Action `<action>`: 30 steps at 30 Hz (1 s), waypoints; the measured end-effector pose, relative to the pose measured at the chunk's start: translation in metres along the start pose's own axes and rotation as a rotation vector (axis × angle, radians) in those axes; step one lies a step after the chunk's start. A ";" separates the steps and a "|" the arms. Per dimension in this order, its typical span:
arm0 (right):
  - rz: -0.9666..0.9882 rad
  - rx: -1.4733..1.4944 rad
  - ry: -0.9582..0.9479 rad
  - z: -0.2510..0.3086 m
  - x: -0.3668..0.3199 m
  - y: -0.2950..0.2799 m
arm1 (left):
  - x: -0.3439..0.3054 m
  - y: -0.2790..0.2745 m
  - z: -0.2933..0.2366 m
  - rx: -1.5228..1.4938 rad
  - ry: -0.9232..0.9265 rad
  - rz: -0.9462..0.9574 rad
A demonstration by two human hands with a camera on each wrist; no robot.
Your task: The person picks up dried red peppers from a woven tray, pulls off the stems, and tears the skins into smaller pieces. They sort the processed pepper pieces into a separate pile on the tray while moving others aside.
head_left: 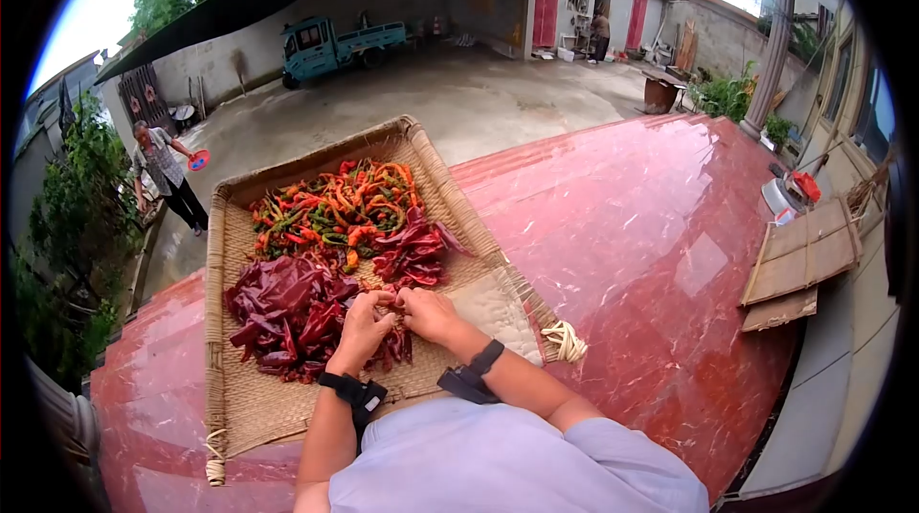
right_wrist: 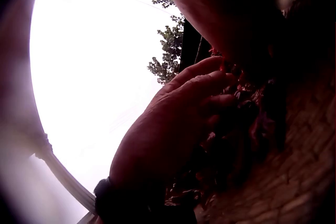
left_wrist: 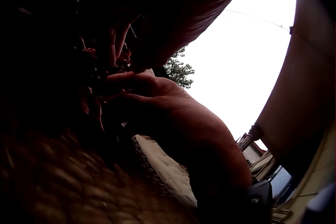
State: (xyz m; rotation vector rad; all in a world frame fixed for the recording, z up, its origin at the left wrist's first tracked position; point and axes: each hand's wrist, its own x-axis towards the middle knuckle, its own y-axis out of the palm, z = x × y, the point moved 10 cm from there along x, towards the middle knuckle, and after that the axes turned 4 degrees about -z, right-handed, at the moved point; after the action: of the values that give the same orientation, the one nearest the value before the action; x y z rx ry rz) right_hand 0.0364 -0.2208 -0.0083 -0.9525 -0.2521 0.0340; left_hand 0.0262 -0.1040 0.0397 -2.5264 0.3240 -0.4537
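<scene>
A shallow woven tray [head_left: 222,360] holds red peppers in separate piles. Wrinkled dark red dried chilies [head_left: 278,298] lie left of my hands, and a smaller dark red heap [head_left: 418,250] lies just beyond them. My left hand [head_left: 362,329] and right hand [head_left: 429,314] meet fingertip to fingertip over the near part of the tray, fingers curled, pinching a dried chili between them. The chili itself is mostly covered by the fingers. Dark wrist views show the right hand [left_wrist: 178,108] and the left hand [right_wrist: 168,113] close over the peppers.
Orange, red and green fresher peppers [head_left: 330,207] fill the tray's far part. A pale flat sheet [head_left: 493,312] lies at its right side. Red marble paving [head_left: 613,226] surrounds the tray. A person [head_left: 168,168] with a red basin [head_left: 198,160] stands left; a blue cargo tricycle [head_left: 335,44] is parked behind.
</scene>
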 end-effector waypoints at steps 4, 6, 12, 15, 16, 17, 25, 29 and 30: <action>0.026 -0.061 -0.008 0.008 0.001 0.000 | 0.001 0.009 0.019 -0.079 -0.030 0.061; 0.048 -0.041 0.002 0.017 -0.002 -0.006 | 0.002 0.012 0.039 -0.208 -0.124 0.084; -0.105 -0.016 -0.106 0.042 0.008 -0.048 | -0.003 0.014 0.031 -0.487 -0.118 0.186; -0.078 0.486 -0.140 0.055 0.021 -0.051 | -0.003 0.005 0.026 -0.614 -0.154 0.066; -0.101 0.555 -0.144 0.055 0.025 -0.052 | -0.005 -0.006 0.021 -0.623 -0.152 0.006; -0.167 0.395 -0.121 0.048 0.026 -0.059 | -0.002 -0.011 0.034 -0.614 -0.152 -0.047; -0.234 -0.390 -0.057 -0.006 0.016 -0.039 | -0.016 -0.075 0.002 -0.279 0.104 -0.585; -0.399 -0.291 -0.088 -0.003 0.014 -0.050 | -0.011 -0.053 0.013 -0.560 -0.011 -0.347; -0.433 -0.368 -0.129 -0.001 0.014 -0.053 | -0.011 -0.044 0.017 -0.676 -0.025 -0.277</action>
State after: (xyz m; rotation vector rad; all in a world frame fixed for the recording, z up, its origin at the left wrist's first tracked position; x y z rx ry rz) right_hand 0.0454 -0.2504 0.0364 -1.2442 -0.5942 -0.3604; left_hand 0.0288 -0.0559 0.0478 -3.2576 0.1243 -0.4741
